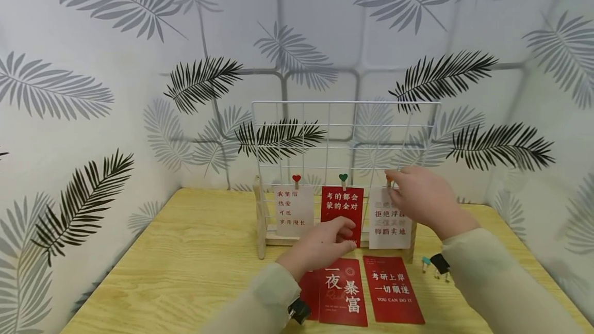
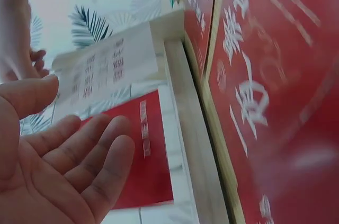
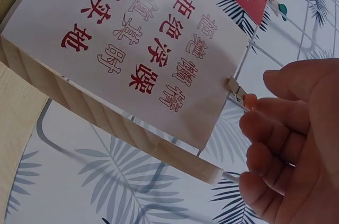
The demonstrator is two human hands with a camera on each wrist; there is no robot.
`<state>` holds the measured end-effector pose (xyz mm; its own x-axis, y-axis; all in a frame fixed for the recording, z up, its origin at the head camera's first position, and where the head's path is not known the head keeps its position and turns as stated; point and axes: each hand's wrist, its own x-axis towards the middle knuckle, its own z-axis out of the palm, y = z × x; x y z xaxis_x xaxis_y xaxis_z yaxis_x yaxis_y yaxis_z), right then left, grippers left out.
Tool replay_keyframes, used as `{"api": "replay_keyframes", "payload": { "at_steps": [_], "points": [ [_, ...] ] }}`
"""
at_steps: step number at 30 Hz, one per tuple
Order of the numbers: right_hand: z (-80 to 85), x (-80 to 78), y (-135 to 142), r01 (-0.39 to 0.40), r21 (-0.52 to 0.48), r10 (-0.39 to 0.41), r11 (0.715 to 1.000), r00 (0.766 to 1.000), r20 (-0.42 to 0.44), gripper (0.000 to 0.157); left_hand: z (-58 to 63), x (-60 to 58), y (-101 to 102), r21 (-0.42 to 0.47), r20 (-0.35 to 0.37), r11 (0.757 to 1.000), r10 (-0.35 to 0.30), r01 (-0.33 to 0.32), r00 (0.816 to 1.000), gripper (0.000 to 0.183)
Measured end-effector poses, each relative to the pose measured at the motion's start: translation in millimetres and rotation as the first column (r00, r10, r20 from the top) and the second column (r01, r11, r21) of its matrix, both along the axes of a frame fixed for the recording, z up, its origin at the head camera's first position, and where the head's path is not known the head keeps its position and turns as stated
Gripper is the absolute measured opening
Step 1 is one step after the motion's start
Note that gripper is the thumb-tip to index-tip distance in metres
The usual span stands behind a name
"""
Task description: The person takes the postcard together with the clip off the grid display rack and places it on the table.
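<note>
My right hand [image 1: 427,200] is at the upper edge of the right-hand white card [image 1: 389,238], by a small wooden clip with an orange top [image 3: 250,101]. The index finger lies right at the orange top, while the thumb stands apart from it in the right wrist view. This clip holds the card on a white wire grid [image 1: 327,156]. My left hand [image 1: 322,244], fingers loosely bent and holding nothing, hovers before the middle red card [image 1: 341,197]. That card hangs from a clip with a green heart [image 1: 343,177].
A left white card [image 1: 287,210] hangs from a red-heart clip [image 1: 296,178]. The grid stands in a wooden base [image 1: 261,241]. Red cards [image 1: 394,290] lie on the wood-grain table [image 1: 185,251] in front. Black binder clips [image 1: 440,263] lie near both forearms, and a patterned wall rises behind.
</note>
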<state>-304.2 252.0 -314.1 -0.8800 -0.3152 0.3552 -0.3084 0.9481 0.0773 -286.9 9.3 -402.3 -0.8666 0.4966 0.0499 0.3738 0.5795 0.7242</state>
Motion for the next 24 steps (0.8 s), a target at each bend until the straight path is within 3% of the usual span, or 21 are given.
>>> {"api": "replay_keyframes", "payload": {
  "at_steps": [5, 12, 17, 24],
  "points": [
    [-3.8, -6.5, -8.1, 0.054, 0.023, -0.055, 0.998, 0.998, 0.029, 0.034, -4.4, 0.5, 17.6, 0.037, 0.034, 0.999, 0.029, -0.031, 0.999, 0.048],
    [-1.2, -8.8, -10.8, 0.085, 0.032, -0.087, 0.996, 0.995, 0.053, 0.03, -5.6, -0.5, 35.4, 0.069, 0.139, 0.994, 0.077, -0.087, 0.987, 0.057],
    [3.0, -11.2, -8.9, 0.092, 0.027, -0.094, 0.995, 0.992, 0.083, 0.02, -4.9, -3.6, 50.0, 0.118, 0.172, 0.983, 0.116, -0.138, 0.978, 0.05],
    [2.6, -14.6, -4.9, 0.065, 0.041, -0.067, 0.997, 0.996, 0.05, 0.009, -4.5, -8.8, 65.3, 0.219, 0.184, 0.947, 0.196, -0.235, 0.963, 0.037]
  ]
}}
